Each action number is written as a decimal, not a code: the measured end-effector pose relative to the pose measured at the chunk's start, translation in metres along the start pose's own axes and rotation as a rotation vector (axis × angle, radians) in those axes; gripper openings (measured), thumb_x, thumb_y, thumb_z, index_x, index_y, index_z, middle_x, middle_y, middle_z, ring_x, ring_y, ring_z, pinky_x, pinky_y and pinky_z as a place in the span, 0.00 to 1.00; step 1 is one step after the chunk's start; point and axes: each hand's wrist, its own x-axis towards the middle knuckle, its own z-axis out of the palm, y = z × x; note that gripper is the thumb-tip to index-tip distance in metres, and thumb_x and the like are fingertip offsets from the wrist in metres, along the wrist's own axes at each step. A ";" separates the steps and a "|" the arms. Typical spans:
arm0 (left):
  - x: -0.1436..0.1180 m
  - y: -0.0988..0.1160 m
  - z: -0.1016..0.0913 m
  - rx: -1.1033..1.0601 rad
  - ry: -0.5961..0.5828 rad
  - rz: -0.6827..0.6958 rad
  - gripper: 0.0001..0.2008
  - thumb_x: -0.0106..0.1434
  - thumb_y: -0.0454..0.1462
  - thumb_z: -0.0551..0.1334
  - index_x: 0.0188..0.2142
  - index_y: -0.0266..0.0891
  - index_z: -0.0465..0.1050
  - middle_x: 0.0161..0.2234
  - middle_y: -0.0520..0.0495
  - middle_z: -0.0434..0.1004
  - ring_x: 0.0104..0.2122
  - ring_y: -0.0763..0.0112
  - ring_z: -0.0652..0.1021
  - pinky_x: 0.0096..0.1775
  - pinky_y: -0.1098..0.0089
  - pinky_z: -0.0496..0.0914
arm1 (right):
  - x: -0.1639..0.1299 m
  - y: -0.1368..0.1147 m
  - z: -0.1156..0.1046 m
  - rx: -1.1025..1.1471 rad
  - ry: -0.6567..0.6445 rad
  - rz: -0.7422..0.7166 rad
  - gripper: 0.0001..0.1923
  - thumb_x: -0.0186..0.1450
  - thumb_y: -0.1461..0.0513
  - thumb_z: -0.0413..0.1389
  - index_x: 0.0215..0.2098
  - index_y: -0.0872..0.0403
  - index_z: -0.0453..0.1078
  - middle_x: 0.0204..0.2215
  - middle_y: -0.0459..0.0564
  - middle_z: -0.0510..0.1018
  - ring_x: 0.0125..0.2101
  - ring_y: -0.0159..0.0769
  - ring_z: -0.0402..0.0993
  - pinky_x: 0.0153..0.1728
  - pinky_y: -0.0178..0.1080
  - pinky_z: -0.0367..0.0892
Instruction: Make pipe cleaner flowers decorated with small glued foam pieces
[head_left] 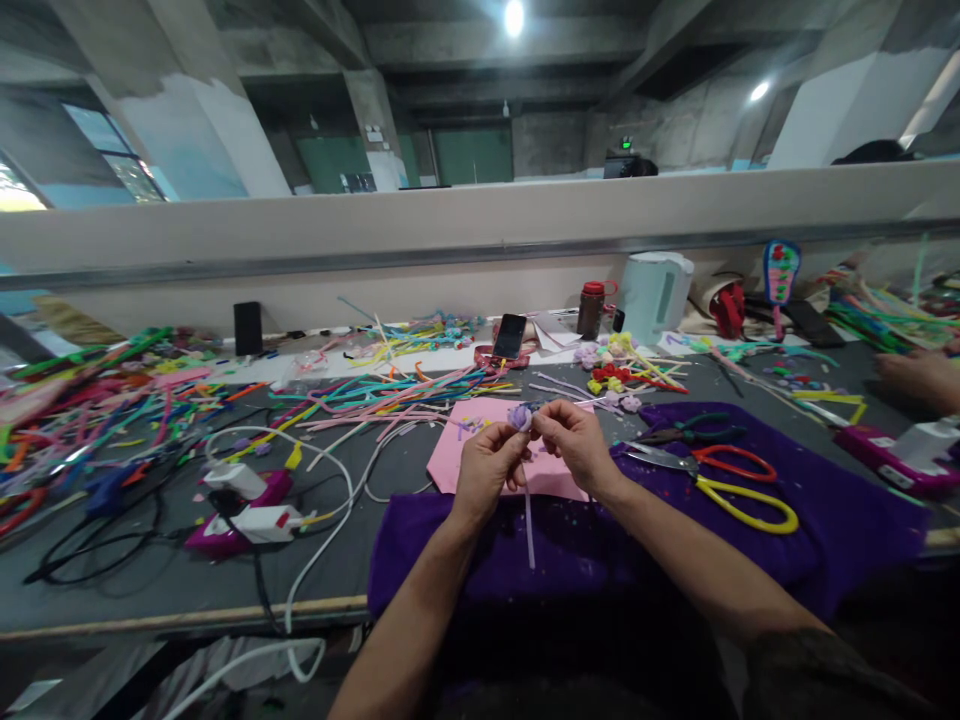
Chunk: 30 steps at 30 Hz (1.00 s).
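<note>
Long dark grey work surface (150,590), littered on the left with a heap of multicoloured pipe cleaners (90,420). Crumpled purple felt cloth (750,520) spread in front of the person, pink paper sheet (465,455) partly on it. White electric kettle (654,292) at the back wall, black phone (510,335) propped near it. Scissors with yellow and red handles (720,480) lie on the cloth, right of the hands. Both forearms reach in from below, wrists meeting over the pink sheet. Left hand (486,468) closed in a pinch on the small lilac pipe-cleaner flower (520,416), its thin stem hanging straight down below the hand. Right hand (574,445) also closed, fingertips pinching the flower head from the other side. Judgement: flower is very light, fuzzy, wire core bends easily and keeps the bend; head crushes if squeezed, so best held at the stem just under the head. Another person's hand (919,378) rests at far right.
</note>
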 end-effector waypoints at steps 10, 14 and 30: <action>0.001 -0.003 0.004 -0.043 0.027 0.022 0.14 0.54 0.46 0.60 0.27 0.35 0.66 0.20 0.54 0.69 0.12 0.82 0.67 0.13 0.79 0.58 | 0.001 0.005 0.003 0.042 0.006 0.041 0.12 0.54 0.55 0.56 0.24 0.55 0.63 0.18 0.41 0.68 0.14 0.22 0.57 0.13 0.28 0.54; 0.000 -0.003 0.006 -0.047 0.028 0.026 0.14 0.55 0.45 0.59 0.27 0.35 0.65 0.20 0.54 0.69 0.12 0.82 0.66 0.14 0.79 0.58 | 0.001 0.005 0.004 0.069 0.001 0.047 0.13 0.54 0.54 0.56 0.24 0.56 0.62 0.18 0.41 0.68 0.13 0.22 0.57 0.12 0.28 0.55; -0.001 -0.005 0.006 -0.032 0.060 0.077 0.13 0.57 0.44 0.57 0.23 0.36 0.64 0.16 0.56 0.66 0.10 0.84 0.62 0.13 0.78 0.55 | -0.002 0.005 0.007 0.099 -0.031 0.056 0.13 0.56 0.55 0.56 0.23 0.55 0.61 0.14 0.38 0.63 0.12 0.22 0.56 0.12 0.28 0.53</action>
